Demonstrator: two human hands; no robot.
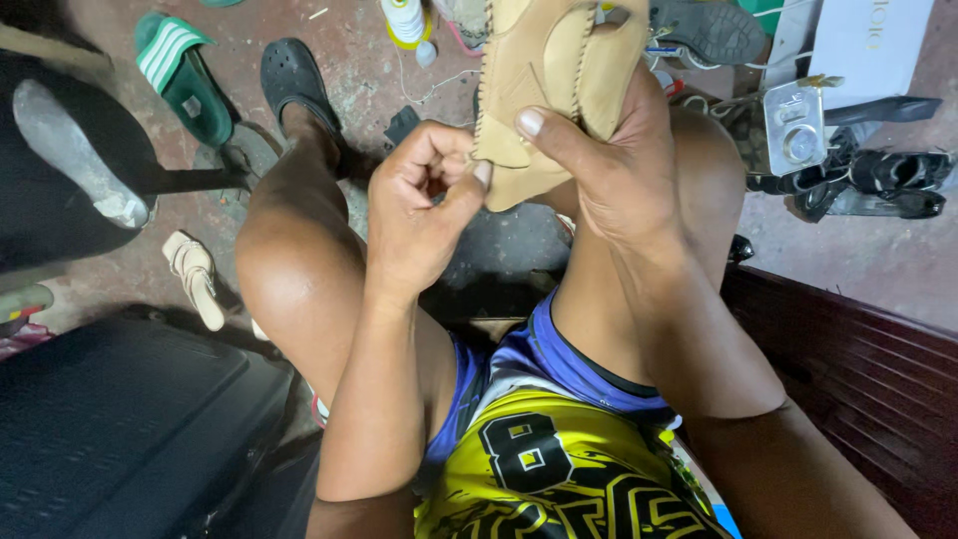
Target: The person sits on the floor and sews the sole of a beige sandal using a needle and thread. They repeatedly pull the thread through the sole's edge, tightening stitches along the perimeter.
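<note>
- Tan leather is what we hold up over our knees: a soft shoe upper (544, 70), pinched between both hands.
- Our left hand (419, 205) is curled shut, thumb tip pressed to the lower edge of the piece — whether it grips a needle or thread we cannot tell.
- Our right hand (609, 160) is clamped around the leather from the right, thumb laid across its face.
- Stitching already runs along the left edge and up a middle seam; we judge the sewing well underway, the lower edge not yet finished.
- Farther off on the floor lie a green slide sandal (185, 75) and a black clog (294, 80).
</note>
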